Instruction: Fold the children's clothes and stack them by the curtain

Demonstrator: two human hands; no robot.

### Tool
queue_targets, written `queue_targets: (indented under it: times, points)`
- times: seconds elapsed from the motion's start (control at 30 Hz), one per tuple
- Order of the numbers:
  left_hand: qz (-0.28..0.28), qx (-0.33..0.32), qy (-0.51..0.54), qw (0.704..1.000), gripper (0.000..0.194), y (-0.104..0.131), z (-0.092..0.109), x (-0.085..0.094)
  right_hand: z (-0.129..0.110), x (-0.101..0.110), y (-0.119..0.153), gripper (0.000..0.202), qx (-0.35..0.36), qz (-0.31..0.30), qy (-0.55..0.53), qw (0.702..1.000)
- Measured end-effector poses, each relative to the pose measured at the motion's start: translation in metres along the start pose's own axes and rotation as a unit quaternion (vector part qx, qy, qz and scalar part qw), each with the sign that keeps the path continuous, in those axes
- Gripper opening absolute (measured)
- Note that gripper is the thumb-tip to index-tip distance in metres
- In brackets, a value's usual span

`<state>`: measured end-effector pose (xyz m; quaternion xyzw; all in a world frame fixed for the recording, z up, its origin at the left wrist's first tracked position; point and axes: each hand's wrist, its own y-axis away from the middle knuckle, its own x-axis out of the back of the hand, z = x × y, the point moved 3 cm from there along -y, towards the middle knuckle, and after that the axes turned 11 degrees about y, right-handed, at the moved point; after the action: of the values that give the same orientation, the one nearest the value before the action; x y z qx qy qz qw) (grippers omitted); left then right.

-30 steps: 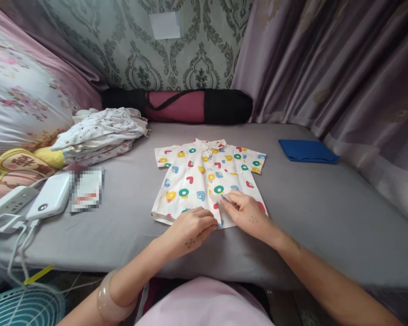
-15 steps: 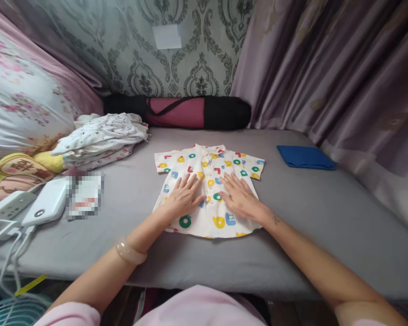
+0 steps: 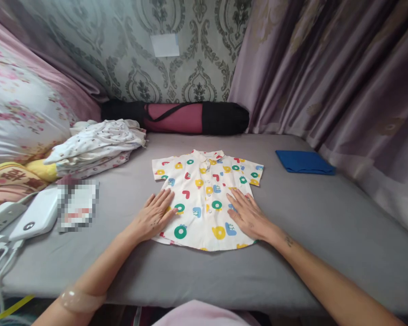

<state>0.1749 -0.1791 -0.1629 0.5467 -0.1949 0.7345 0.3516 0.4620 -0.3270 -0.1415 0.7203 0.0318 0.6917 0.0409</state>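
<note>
A small white short-sleeved shirt [image 3: 204, 194] printed with coloured shapes lies flat, front up, on the grey bed sheet [image 3: 326, 217]. My left hand [image 3: 153, 217] rests palm down on its lower left side, fingers spread. On the lower right side my right hand [image 3: 248, 215] lies flat in the same way. Neither hand grips anything.
A pile of white patterned clothes [image 3: 95, 145] sits at the back left. A folded blue cloth [image 3: 304, 162] lies at the right. A black and pink roll bag [image 3: 190, 117] lines the wall. A white power bank [image 3: 34, 219] and a power strip [image 3: 2, 215] lie at the left edge.
My hands left the shirt's hem, moved onto its front, then slid outward and toward me to its lower sides. The shirt now lies flatter.
</note>
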Motion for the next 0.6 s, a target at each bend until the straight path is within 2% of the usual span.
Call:
queue_targets:
  times: [0.23, 0.37, 0.47, 0.53, 0.6]
  points:
    - [-0.012, 0.015, -0.009, 1.000, 0.076, 0.012, -0.019, 0.006, 0.003, -0.006, 0.026, 0.060, 0.015, 0.013, 0.012, 1.000]
    - [-0.030, -0.011, -0.004, 0.999, 0.077, 0.011, -0.023, 0.023, 0.008, 0.002, 0.048, 0.055, 0.043, 0.034, 0.011, 0.998]
    - [-0.009, -0.045, -0.015, 0.999, 0.060, -0.008, -0.008, 0.042, 0.014, 0.018, 0.039, 0.044, 0.060, 0.052, -0.003, 0.997]
    - [0.008, -0.077, -0.020, 0.997, 0.050, -0.029, 0.014, 0.047, 0.018, 0.027, 0.015, 0.044, 0.039, 0.067, -0.018, 0.997]
    - [0.015, -0.131, -0.003, 0.991, 0.048, -0.052, 0.043, 0.042, 0.020, 0.030, -0.018, 0.046, 0.018, 0.099, -0.024, 0.995]
